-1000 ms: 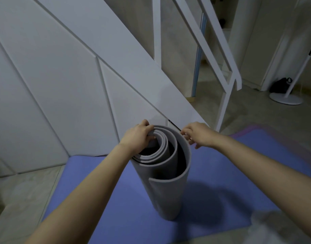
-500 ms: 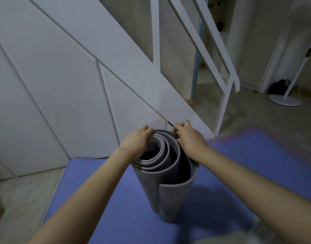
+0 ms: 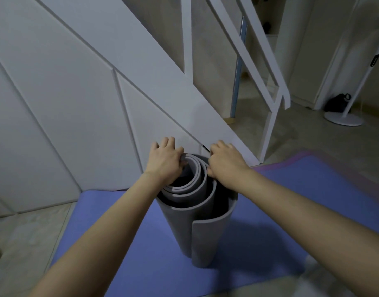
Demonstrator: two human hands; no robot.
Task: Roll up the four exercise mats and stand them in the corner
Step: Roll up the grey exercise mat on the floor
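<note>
Loosely coiled grey foam mat (image 3: 181, 228), left hand (image 3: 166, 162), right hand (image 3: 226, 167) gripping rim

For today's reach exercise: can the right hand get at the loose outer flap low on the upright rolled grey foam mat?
Probably yes. The right hand grips the top rim of the rolled grey foam mat, and its loose outer flap faces the person with nothing in front.

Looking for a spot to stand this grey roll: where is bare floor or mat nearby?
Bare tiled floor lies left, between the blue mat and the white panelled wall. The blue mat is bare either side of the grey roll. Floor is also open between stair post and fan base. Crowded: the roll's top, gripped by left hand and right hand.
</note>
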